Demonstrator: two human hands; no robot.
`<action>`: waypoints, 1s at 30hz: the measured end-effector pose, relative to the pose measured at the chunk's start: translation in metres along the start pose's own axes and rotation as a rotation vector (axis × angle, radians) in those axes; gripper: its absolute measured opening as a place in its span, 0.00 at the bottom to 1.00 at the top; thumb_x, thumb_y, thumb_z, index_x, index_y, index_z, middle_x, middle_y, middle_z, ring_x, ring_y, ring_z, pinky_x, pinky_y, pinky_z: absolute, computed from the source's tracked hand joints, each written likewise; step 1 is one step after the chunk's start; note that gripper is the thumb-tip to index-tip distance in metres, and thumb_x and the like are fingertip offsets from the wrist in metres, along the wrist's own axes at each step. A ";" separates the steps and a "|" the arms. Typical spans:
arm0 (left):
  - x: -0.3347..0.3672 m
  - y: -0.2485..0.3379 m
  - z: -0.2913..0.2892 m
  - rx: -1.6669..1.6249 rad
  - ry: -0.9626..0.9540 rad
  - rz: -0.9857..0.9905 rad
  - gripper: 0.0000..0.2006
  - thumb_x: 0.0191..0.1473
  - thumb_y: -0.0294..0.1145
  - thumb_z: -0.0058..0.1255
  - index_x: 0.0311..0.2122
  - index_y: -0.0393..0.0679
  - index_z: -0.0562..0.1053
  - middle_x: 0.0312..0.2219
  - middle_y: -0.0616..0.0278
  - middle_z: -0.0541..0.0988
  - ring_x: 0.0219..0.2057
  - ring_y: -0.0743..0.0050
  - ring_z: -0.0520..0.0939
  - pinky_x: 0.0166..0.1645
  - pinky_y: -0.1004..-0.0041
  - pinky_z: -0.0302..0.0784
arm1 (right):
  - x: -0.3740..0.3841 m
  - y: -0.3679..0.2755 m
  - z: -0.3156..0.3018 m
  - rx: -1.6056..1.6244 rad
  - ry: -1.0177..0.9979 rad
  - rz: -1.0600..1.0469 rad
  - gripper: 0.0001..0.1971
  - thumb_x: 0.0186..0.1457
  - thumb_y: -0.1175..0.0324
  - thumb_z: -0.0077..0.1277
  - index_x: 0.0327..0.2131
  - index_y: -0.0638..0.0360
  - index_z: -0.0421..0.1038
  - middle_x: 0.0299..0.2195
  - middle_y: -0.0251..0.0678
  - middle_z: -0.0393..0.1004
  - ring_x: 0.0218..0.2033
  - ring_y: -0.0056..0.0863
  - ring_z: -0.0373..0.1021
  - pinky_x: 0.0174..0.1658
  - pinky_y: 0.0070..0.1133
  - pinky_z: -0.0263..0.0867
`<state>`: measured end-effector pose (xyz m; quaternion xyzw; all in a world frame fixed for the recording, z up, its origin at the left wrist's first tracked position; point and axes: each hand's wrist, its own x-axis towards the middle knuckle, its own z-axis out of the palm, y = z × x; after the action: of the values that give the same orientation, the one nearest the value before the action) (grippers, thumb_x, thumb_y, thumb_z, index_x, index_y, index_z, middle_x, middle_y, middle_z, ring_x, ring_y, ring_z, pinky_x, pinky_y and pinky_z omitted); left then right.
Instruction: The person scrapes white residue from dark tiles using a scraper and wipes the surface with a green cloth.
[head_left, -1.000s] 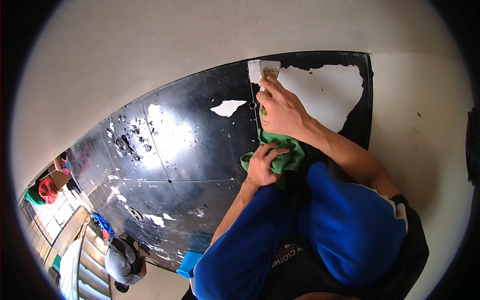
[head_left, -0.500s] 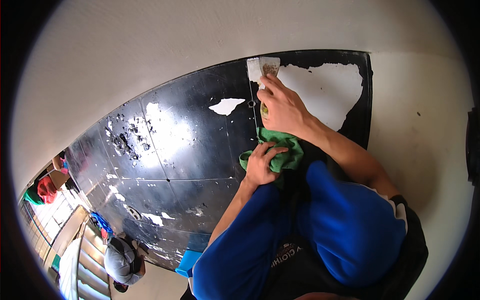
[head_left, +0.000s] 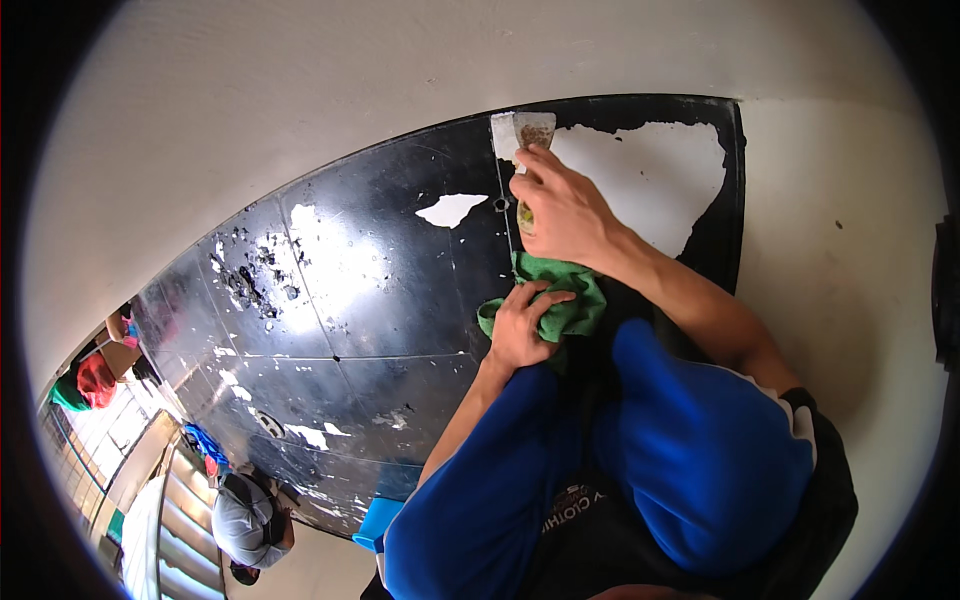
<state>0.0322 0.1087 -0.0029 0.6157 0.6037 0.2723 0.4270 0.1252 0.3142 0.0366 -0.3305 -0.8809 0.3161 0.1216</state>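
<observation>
My right hand (head_left: 568,208) is closed around the handle of a putty knife (head_left: 536,132). The knife's wide, stained metal blade lies against a black tiled surface (head_left: 420,300), beside a white patch (head_left: 640,170) where the black coating is gone. Just below, my left hand (head_left: 522,325) presses a crumpled green cloth (head_left: 572,300) onto the same surface, fingers bent over it. Part of the knife's handle is hidden by my right hand.
Pale walls (head_left: 820,300) border the black surface at the far side and right. A blue plastic container (head_left: 377,522) stands by my left knee. At lower left a person in grey (head_left: 245,520) is bent over near a stair railing (head_left: 180,530). Smaller bare spots (head_left: 452,210) mark the surface.
The view has shifted very slightly. My right hand and the putty knife sit almost where they were, and my left hand stays on the green cloth.
</observation>
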 end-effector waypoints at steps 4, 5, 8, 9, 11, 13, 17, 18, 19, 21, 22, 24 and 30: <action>0.003 0.000 -0.002 -0.003 0.007 0.011 0.35 0.25 0.27 0.65 0.49 0.54 0.79 0.46 0.51 0.77 0.45 0.47 0.79 0.50 0.58 0.78 | -0.010 0.000 0.007 -0.114 0.105 -0.097 0.15 0.40 0.71 0.60 0.33 0.70 0.73 0.45 0.57 0.69 0.53 0.51 0.67 0.53 0.34 0.72; 0.001 0.000 -0.001 -0.011 -0.002 0.005 0.35 0.25 0.27 0.65 0.49 0.54 0.79 0.46 0.51 0.77 0.45 0.47 0.79 0.50 0.58 0.78 | -0.006 0.000 0.003 -0.111 0.103 -0.097 0.15 0.40 0.71 0.60 0.33 0.70 0.73 0.45 0.57 0.69 0.53 0.51 0.67 0.53 0.34 0.72; 0.005 0.001 -0.005 0.011 -0.002 0.009 0.34 0.26 0.27 0.65 0.49 0.54 0.79 0.46 0.51 0.77 0.45 0.47 0.79 0.49 0.59 0.78 | 0.004 -0.002 -0.003 -0.028 0.005 -0.028 0.15 0.42 0.70 0.59 0.34 0.70 0.74 0.50 0.61 0.69 0.58 0.56 0.64 0.57 0.37 0.70; 0.003 0.001 -0.002 0.009 -0.003 0.011 0.34 0.26 0.27 0.65 0.49 0.54 0.79 0.46 0.51 0.77 0.45 0.47 0.79 0.49 0.59 0.78 | -0.002 -0.002 0.001 -0.030 0.006 -0.025 0.15 0.42 0.70 0.59 0.34 0.70 0.74 0.50 0.61 0.69 0.58 0.56 0.64 0.57 0.37 0.70; 0.003 0.002 -0.003 -0.021 0.003 0.000 0.34 0.26 0.27 0.64 0.48 0.54 0.79 0.46 0.51 0.77 0.45 0.47 0.79 0.50 0.59 0.78 | -0.007 0.000 0.007 -0.100 0.101 -0.088 0.15 0.40 0.70 0.60 0.33 0.70 0.74 0.45 0.57 0.70 0.53 0.52 0.67 0.52 0.36 0.72; 0.004 0.002 -0.007 -0.010 -0.001 -0.001 0.34 0.26 0.27 0.64 0.48 0.54 0.79 0.46 0.51 0.77 0.45 0.46 0.79 0.50 0.59 0.78 | -0.003 0.002 0.004 -0.111 0.095 -0.090 0.15 0.40 0.70 0.60 0.33 0.70 0.74 0.46 0.58 0.70 0.53 0.52 0.67 0.52 0.35 0.73; 0.005 0.000 -0.004 0.004 0.009 0.004 0.33 0.26 0.27 0.65 0.48 0.53 0.79 0.46 0.50 0.77 0.45 0.46 0.79 0.50 0.59 0.78 | 0.000 -0.002 0.001 -0.014 -0.007 -0.024 0.17 0.41 0.71 0.60 0.36 0.70 0.75 0.51 0.61 0.69 0.59 0.55 0.64 0.55 0.35 0.71; 0.005 0.000 -0.004 0.006 0.009 0.007 0.33 0.26 0.27 0.65 0.48 0.53 0.79 0.46 0.50 0.77 0.45 0.46 0.79 0.50 0.59 0.78 | -0.008 -0.001 0.004 -0.060 0.038 -0.052 0.16 0.40 0.71 0.60 0.35 0.69 0.75 0.49 0.59 0.70 0.56 0.53 0.66 0.53 0.35 0.72; 0.003 0.002 -0.002 -0.006 0.006 0.000 0.33 0.26 0.26 0.65 0.48 0.53 0.79 0.46 0.50 0.77 0.45 0.46 0.79 0.50 0.58 0.78 | -0.011 -0.003 0.004 -0.101 0.080 -0.081 0.16 0.39 0.71 0.60 0.34 0.69 0.75 0.47 0.57 0.71 0.53 0.51 0.68 0.51 0.34 0.73; 0.001 0.001 -0.003 -0.016 0.002 -0.009 0.33 0.26 0.26 0.65 0.48 0.53 0.79 0.46 0.50 0.77 0.45 0.46 0.79 0.50 0.58 0.78 | -0.003 0.000 0.002 -0.099 0.113 -0.107 0.16 0.39 0.70 0.61 0.33 0.69 0.74 0.46 0.58 0.71 0.52 0.51 0.68 0.50 0.34 0.73; 0.004 0.002 -0.005 -0.007 0.004 -0.007 0.33 0.26 0.26 0.65 0.48 0.54 0.79 0.46 0.51 0.77 0.45 0.46 0.79 0.51 0.58 0.77 | 0.004 -0.002 -0.003 -0.047 0.043 -0.053 0.16 0.40 0.70 0.60 0.34 0.69 0.75 0.47 0.60 0.71 0.54 0.53 0.67 0.52 0.35 0.72; 0.004 0.004 -0.003 0.003 0.013 0.005 0.34 0.26 0.26 0.65 0.48 0.54 0.79 0.46 0.51 0.77 0.45 0.46 0.79 0.51 0.58 0.77 | 0.003 -0.004 0.003 -0.076 0.028 -0.034 0.16 0.40 0.70 0.60 0.34 0.70 0.75 0.49 0.61 0.70 0.56 0.54 0.66 0.54 0.36 0.72; 0.002 0.001 -0.003 -0.006 0.011 0.007 0.34 0.26 0.27 0.65 0.49 0.54 0.79 0.45 0.51 0.77 0.45 0.47 0.79 0.51 0.58 0.77 | -0.007 0.001 0.003 -0.070 0.093 -0.042 0.15 0.40 0.71 0.59 0.34 0.70 0.75 0.48 0.59 0.70 0.56 0.52 0.67 0.52 0.36 0.73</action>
<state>0.0306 0.1109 -0.0011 0.6152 0.6030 0.2790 0.4244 0.1295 0.3090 0.0333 -0.3302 -0.8917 0.2667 0.1574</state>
